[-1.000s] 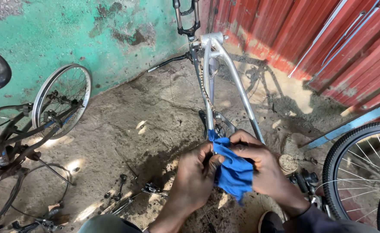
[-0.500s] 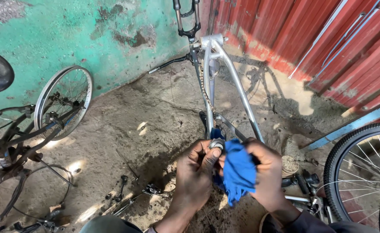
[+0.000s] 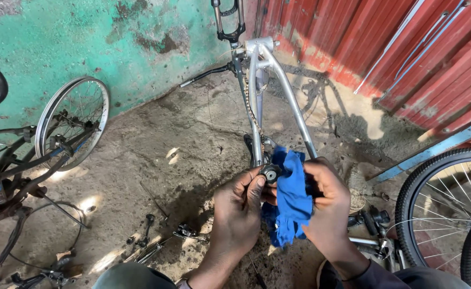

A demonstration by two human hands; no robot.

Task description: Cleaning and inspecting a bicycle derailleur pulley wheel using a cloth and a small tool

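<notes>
A silver bicycle frame [image 3: 278,85] stands upside down in front of me, its tubes running up toward the fork at the top. My left hand [image 3: 238,211] pinches a small dark round part [image 3: 271,173] at the frame's lower end. My right hand [image 3: 329,206] grips a blue cloth [image 3: 291,198] that is draped against that same spot and hangs down between both hands. A chain [image 3: 250,109] runs along the left tube.
A spoked wheel [image 3: 74,119] and a dark bike frame lean at the left by the green wall [image 3: 86,43]. A tyred wheel [image 3: 444,208] stands at the right under a red corrugated wall [image 3: 406,48]. Small tools and parts [image 3: 166,238] lie on the dirt floor.
The cloth has shifted to the right, uncovering the dark round part. My left fingers now pinch that part, where earlier both hands were wrapped in the cloth.
</notes>
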